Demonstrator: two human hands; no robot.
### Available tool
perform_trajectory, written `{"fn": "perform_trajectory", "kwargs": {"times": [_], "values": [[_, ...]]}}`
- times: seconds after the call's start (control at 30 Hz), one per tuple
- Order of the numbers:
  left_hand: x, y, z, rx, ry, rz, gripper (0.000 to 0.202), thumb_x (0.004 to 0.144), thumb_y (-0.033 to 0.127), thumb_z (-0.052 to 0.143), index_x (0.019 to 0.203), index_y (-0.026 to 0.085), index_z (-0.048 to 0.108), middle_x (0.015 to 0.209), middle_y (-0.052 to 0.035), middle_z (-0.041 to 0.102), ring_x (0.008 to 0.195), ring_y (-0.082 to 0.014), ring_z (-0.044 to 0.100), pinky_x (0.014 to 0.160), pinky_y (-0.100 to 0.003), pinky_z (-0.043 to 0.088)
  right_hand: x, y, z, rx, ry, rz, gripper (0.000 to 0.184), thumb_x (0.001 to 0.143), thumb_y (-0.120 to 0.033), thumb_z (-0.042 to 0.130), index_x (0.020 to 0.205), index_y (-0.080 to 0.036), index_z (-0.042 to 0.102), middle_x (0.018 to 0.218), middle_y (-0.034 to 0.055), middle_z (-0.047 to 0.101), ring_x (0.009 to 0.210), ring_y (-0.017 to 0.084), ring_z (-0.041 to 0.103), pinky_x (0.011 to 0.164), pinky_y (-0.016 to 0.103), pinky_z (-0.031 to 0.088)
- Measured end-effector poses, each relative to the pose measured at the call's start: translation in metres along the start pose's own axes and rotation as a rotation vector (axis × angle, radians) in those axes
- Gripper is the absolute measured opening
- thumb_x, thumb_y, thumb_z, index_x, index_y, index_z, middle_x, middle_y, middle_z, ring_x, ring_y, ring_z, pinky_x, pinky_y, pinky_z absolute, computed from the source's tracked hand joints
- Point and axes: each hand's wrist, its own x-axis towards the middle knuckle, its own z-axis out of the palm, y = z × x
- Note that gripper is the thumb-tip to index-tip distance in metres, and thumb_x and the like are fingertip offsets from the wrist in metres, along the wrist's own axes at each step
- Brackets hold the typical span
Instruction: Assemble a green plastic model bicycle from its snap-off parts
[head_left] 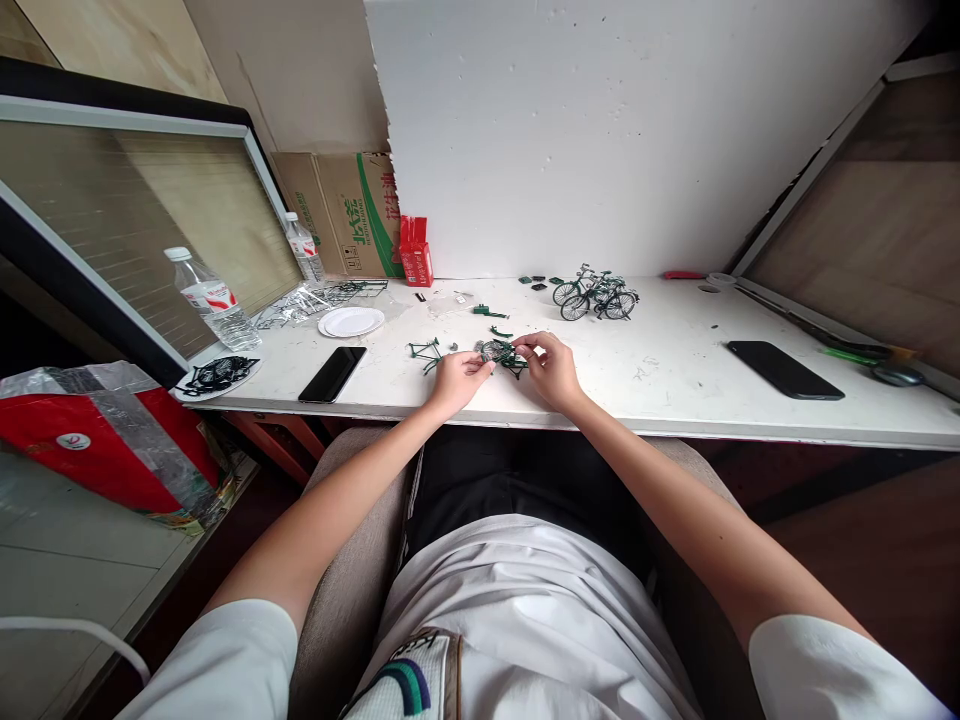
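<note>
Near the table's front edge, both hands meet at a small dark green bicycle model part [496, 350] with a spoked wheel. My left hand [463, 380] pinches its near left side. My right hand [550, 368] has thumb and forefinger closed at its right side, and the exact contact is too small to make out. A thin green bicycle frame piece [425, 353] lies just left of my left hand. Beyond the hands are a curved green piece [500, 332] and a flat green piece [489, 311].
Assembled bicycle models [595, 295] stand back right. Two phones, a black one [333, 374] at left and another [784, 369] at right, lie on the white table [645, 400]. White plates [351, 321], bottles [214, 300], a red box [416, 252] and a black-parts pile [219, 374] are left.
</note>
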Motion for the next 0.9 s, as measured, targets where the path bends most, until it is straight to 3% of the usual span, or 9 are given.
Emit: {"fn": "perform_trajectory", "kwargs": {"times": [0.63,0.9], "values": [[-0.0008,0.0016,-0.0003,-0.001,-0.011,0.016,0.028,0.084,0.041,0.082,0.088,0.014,0.077,0.088,-0.0119,0.080,0.087,-0.0262,0.079,0.079,-0.035,0.063,-0.0006,-0.0004,0.0000,-0.013,-0.001,-0.006,0.032,0.105,-0.049,0.056,0.099,-0.025,0.075,0.103,0.0102,0.078,0.098,0.028,0.067,0.071,0.040,0.053],[-0.0003,-0.0006,-0.0004,-0.025,-0.027,0.016,0.029,0.084,0.042,0.083,0.090,0.014,0.076,0.090,-0.0114,0.079,0.088,-0.0266,0.078,0.081,-0.036,0.063,-0.0007,-0.0014,-0.0003,-0.003,0.002,-0.018,0.024,0.103,-0.040,0.058,0.099,-0.024,0.075,0.102,0.0094,0.077,0.096,0.027,0.067,0.070,0.038,0.052]]}}
